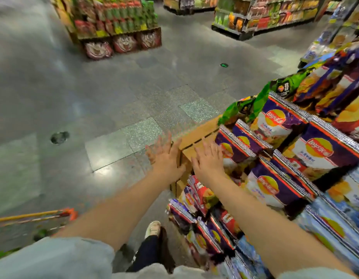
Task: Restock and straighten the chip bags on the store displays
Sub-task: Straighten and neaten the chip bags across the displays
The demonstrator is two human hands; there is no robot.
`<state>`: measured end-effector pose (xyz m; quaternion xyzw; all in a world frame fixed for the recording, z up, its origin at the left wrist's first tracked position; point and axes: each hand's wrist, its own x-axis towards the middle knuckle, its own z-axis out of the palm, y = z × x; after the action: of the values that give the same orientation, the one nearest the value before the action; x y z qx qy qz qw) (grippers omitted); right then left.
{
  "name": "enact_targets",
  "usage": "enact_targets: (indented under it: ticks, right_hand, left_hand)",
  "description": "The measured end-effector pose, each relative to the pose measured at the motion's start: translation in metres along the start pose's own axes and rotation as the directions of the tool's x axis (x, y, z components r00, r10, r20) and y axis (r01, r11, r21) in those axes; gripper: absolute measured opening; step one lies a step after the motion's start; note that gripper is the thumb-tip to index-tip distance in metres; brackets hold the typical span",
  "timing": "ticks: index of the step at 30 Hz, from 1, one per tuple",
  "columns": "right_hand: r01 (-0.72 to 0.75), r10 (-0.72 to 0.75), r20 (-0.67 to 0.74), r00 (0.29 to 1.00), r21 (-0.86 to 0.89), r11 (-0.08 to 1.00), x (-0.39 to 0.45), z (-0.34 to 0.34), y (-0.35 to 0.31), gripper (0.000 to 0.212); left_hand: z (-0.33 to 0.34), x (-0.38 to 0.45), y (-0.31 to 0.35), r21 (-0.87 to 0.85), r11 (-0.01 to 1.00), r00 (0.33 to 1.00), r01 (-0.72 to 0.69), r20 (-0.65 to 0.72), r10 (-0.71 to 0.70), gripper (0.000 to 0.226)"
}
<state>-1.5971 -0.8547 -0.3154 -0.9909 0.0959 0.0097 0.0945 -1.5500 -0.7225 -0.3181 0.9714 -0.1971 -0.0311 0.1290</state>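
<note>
Purple chip bags [275, 184] stand in rows on a wooden tiered display [196, 135] at the right. Green chip bags [253, 105] lean at its far corner, and blue bags [331, 224] fill the near right. More purple and red bags [202, 198] sit on the lower tier. My left hand [166, 158] is stretched out flat, fingers spread, beside the display's wooden corner. My right hand [209, 158] is also flat with straight fingers, just left of the nearest purple bag [235, 150]. Neither hand holds anything. Both hands are motion-blurred.
An orange-handled shopping cart [44, 218] stands at the lower left. My shoe [153, 228] is on the grey tiled floor [114, 97]. A stacked snack display [116, 27] is at the far left, shelving [265, 15] at the far right.
</note>
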Motion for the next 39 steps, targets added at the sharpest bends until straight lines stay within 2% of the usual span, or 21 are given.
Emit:
enact_targets:
  ticks: [2,6,12,18,26,29,34,39]
  right_hand:
    - [0.041,-0.043,0.029,0.999,0.035,0.999,-0.02,0.009,-0.014,0.066]
    - [0.138,-0.144,0.077,0.987,0.078,0.987,-0.051,0.029,-0.045,0.051]
    - [0.173,-0.182,0.13,0.975,0.082,0.982,-0.084,0.045,-0.1,0.053]
    - [0.254,-0.263,0.216,0.94,0.07,0.965,-0.141,0.077,-0.195,0.054]
    - [0.251,-0.278,0.411,0.868,0.119,0.961,-0.249,0.131,-0.313,0.055]
    - [0.252,-0.272,0.431,0.86,0.105,0.962,-0.276,0.145,-0.332,0.055]
    - [0.324,-0.33,0.497,0.803,0.101,0.941,-0.305,0.171,-0.349,0.061]
    - [0.373,-0.311,0.575,0.756,0.012,0.928,-0.326,0.195,-0.352,0.063]
  left_hand:
    - [0.0,-0.029,-0.015,0.042,0.998,0.999,0.045,0.0,-0.045,0.077]
    - [-0.002,-0.073,-0.039,0.098,0.979,0.982,0.176,0.054,-0.182,0.077]
    - [-0.009,-0.132,-0.092,0.136,0.948,0.95,0.286,0.087,-0.299,0.08]
    - [-0.015,-0.227,-0.164,0.102,0.917,0.909,0.386,0.125,-0.397,0.079]
    - [-0.011,-0.362,-0.264,0.195,0.838,0.816,0.51,0.201,-0.543,0.079]
    - [-0.007,-0.399,-0.286,0.215,0.826,0.801,0.52,0.212,-0.56,0.077]
    - [0.013,-0.442,-0.31,0.159,0.781,0.732,0.604,0.277,-0.623,0.073]
    - [0.026,-0.468,-0.333,0.206,0.795,0.72,0.571,0.338,-0.605,0.067]
